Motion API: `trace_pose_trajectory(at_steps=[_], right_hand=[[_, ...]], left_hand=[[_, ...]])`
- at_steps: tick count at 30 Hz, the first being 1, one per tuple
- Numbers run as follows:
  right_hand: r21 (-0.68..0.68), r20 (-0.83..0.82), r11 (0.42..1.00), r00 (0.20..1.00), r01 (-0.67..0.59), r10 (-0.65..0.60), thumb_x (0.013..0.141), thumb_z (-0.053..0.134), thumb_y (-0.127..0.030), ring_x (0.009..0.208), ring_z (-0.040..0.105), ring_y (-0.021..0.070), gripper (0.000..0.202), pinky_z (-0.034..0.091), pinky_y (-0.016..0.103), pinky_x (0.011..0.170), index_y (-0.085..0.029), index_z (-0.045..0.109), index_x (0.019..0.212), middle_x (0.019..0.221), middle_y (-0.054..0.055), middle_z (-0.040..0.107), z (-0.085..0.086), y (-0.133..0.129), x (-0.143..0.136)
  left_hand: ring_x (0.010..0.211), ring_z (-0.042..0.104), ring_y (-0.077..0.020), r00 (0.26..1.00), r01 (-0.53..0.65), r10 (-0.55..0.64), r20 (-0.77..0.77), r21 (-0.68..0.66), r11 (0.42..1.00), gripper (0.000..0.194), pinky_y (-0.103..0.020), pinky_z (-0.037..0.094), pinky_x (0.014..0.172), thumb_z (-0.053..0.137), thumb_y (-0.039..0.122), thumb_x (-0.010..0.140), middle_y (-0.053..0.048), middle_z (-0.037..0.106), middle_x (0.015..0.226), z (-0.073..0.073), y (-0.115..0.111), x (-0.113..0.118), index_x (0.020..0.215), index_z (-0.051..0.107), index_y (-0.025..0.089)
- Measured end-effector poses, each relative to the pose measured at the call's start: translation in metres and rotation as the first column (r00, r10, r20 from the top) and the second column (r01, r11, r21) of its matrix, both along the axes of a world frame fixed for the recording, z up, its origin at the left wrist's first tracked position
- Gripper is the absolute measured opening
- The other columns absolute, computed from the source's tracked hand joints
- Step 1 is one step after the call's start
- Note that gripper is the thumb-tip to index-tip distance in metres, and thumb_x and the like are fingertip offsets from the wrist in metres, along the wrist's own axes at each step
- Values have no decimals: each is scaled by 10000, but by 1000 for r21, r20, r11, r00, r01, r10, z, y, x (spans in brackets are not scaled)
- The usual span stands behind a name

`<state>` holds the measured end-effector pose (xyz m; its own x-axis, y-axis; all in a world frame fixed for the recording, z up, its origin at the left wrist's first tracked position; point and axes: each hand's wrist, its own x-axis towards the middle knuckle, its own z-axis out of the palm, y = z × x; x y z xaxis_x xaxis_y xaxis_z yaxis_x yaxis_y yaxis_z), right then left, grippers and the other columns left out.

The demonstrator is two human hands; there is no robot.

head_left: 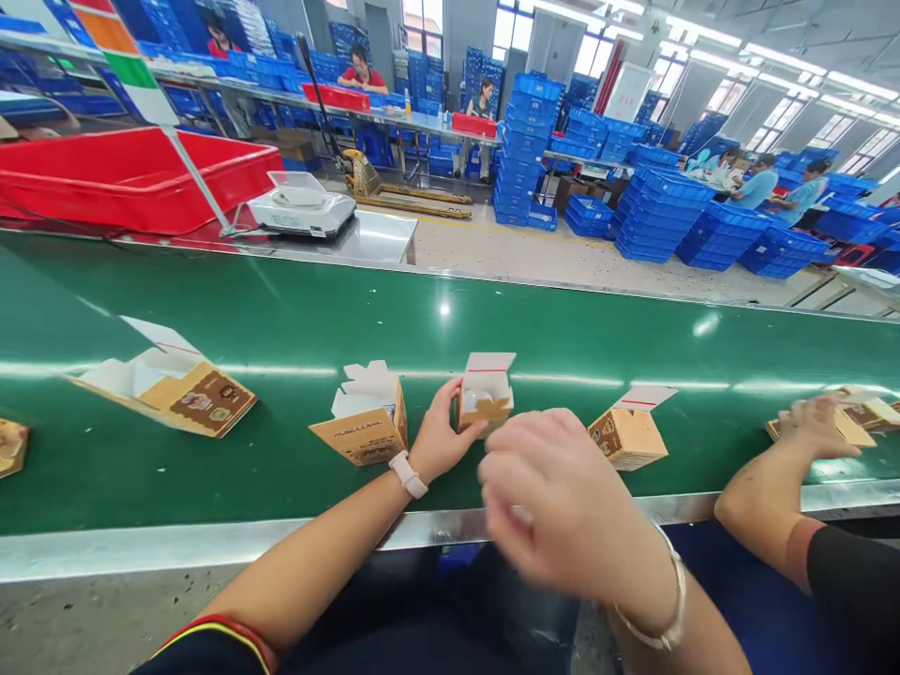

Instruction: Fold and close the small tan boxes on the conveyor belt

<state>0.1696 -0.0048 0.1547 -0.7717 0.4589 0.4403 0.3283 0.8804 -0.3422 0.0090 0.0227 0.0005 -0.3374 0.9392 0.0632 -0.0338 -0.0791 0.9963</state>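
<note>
My left hand [442, 433], with a pale band at the wrist, grips the left side of a small open cardboard box [485, 405]. The box stands upright on the green conveyor belt [281, 300], its white-lined lid raised and something whitish inside. In front of it and nearer to me is my right hand [545, 487], blurred by motion, with fingers curled closed; what they hold, if anything, I cannot make out. Left of my left hand stands another open box [366, 436]. Beyond my right hand sits a brown box [631, 436] with its flap up.
An open box [203, 398] lies tilted further left. At right, another person's hand [812, 427] touches a box [868, 412]. Across the belt are a red tub [141, 197], a white scale [302, 208], a pallet jack [366, 178] and stacked blue crates [524, 150].
</note>
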Motion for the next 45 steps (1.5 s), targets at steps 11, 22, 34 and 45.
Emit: trace_pose_trajectory(at_steps=[11,22,34,45], right_hand=[[-130,-287,945,901,299,-325,810,624,-422,1388,345,345,619,337,607,1075,-272,411,1372,1418,126,498,-186,36,38],[-700,-378,637,591,322,-713,699,664,-430,1021,554,253,240,470,453,907,-231,533,726,1002,76,575,-156,61,28],[-984,-156,181,512,-2,-845,495,706,-276,884,600,220,509,507,373,776,-232,489,952,989,49,605,-144,74,40],[-210,-670,967,698,145,-251,880,523,-249,1019,594,212,287,524,396,851,-279,482,1163,1077,73,581,-140,0,27]], left_hand=[[1372,389,-335,845,280,-133,-517,217,935,435,-549,262,1143,614,514,820,-142,585,1333,-23,-15,12,1139,646,221],[1133,556,-262,995,70,-81,62,170,983,427,-432,449,995,724,413,699,-116,535,1219,-2,4,53,1001,496,215],[1075,612,-297,878,348,-196,437,-302,888,429,-477,478,964,690,118,666,-136,627,1104,19,34,83,1042,487,160],[903,602,-199,841,374,-117,-528,412,831,266,-293,518,729,593,205,848,-71,602,1005,0,-99,9,1106,541,249]])
